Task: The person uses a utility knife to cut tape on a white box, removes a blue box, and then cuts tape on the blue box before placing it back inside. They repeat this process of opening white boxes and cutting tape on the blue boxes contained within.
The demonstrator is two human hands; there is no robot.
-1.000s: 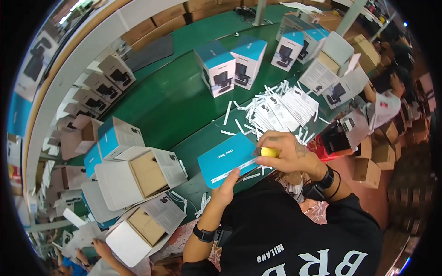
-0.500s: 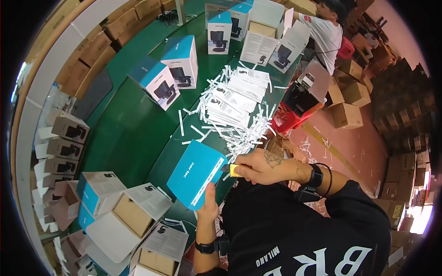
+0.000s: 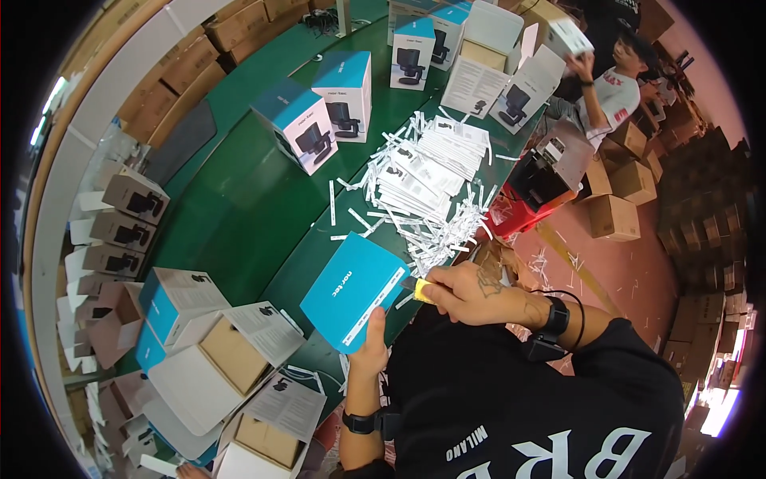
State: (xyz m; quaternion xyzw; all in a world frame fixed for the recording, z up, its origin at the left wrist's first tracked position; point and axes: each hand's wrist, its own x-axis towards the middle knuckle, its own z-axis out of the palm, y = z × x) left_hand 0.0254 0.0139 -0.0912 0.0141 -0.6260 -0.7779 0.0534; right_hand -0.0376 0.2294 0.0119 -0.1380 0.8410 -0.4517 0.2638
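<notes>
My left hand [image 3: 369,351] grips a blue box [image 3: 351,279] over the green table's near edge, its thumb lying along the side that carries a long white label strip [image 3: 375,305]. In my closed right hand [image 3: 467,291] is a yellow-and-black utility knife [image 3: 420,289]. The knife's dark tip is at the box's right corner, by the upper end of the strip; whether it touches cannot be made out. Just beyond lie a heap of printed white leaflets [image 3: 423,172] and many loose paper strips [image 3: 443,235].
Blue-and-white microphone boxes [image 3: 307,136] stand across the green table [image 3: 215,215]. Open boxes [image 3: 231,351] with cardboard inserts crowd the near left. At the far right a co-worker [image 3: 614,100] raises a white box [image 3: 568,37]. Another person's hand [image 3: 191,473] shows at the lower left edge.
The view has shifted, so the table scene sits differently. The co-worker has turned and lifted a white box. Another hand has appeared at lower left. My hands keep the same grips.
</notes>
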